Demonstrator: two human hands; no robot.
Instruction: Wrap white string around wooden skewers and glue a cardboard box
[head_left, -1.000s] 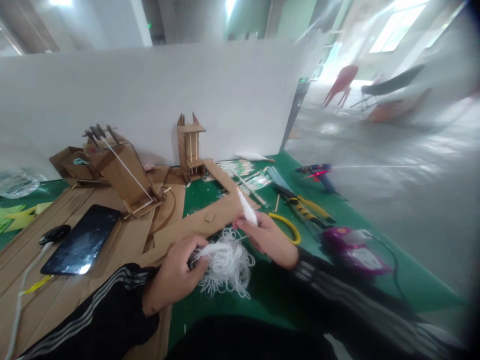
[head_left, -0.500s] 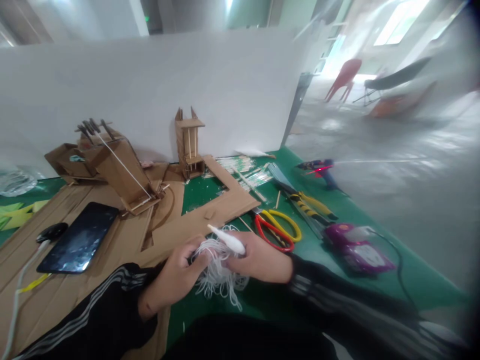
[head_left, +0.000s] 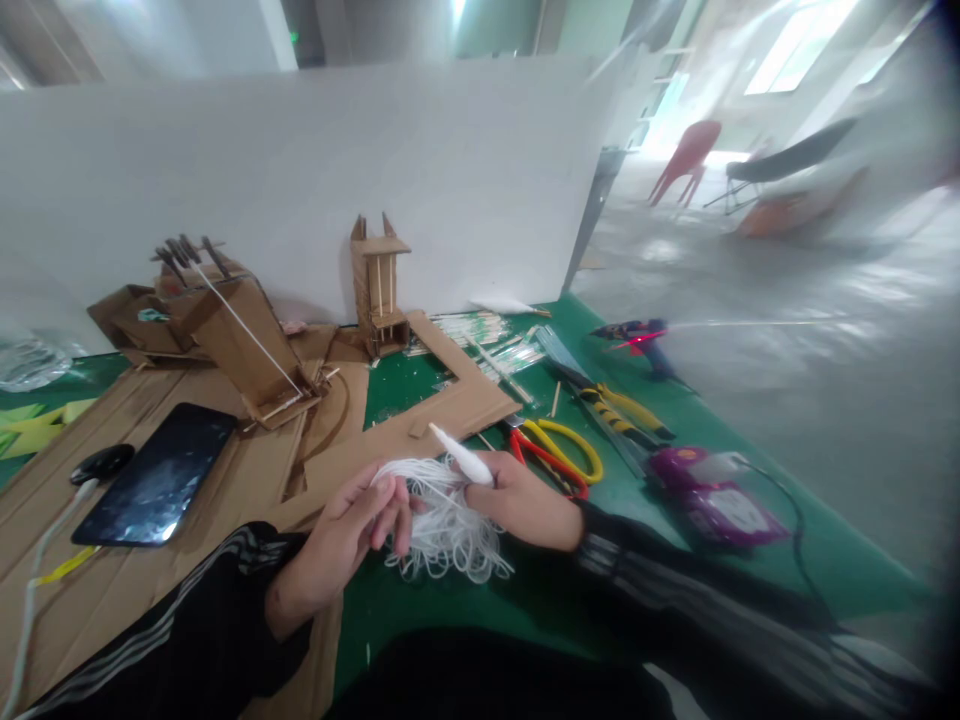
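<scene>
A loose tangle of white string (head_left: 459, 545) hangs between my two hands, above the green table top. My left hand (head_left: 336, 535) is closed, with thumb and fingers pinching strands at the tangle's left side. My right hand (head_left: 529, 505) grips a slim stick wound with white string (head_left: 466, 462), its tapered end pointing up and left. The right fingers behind the tangle are partly hidden. Just beyond the right hand lie scissors (head_left: 559, 450) with one red and one yellow handle loop. A cut piece of cardboard (head_left: 420, 435) lies past both hands.
Cardboard models (head_left: 381, 290) stand against the white partition (head_left: 300, 190). A dark phone (head_left: 157, 475) rests on cardboard at left. At right are yellow-black pliers (head_left: 626, 415), a glue gun (head_left: 641, 340) and a purple plugged-in power block (head_left: 712, 495). Thin sticks (head_left: 480, 335) lie at the back.
My left hand has shifted slightly left, its fingers loosening a little around the string. The tangle has spread wider and its dangling ends have risen. The wound stick has moved slightly right.
</scene>
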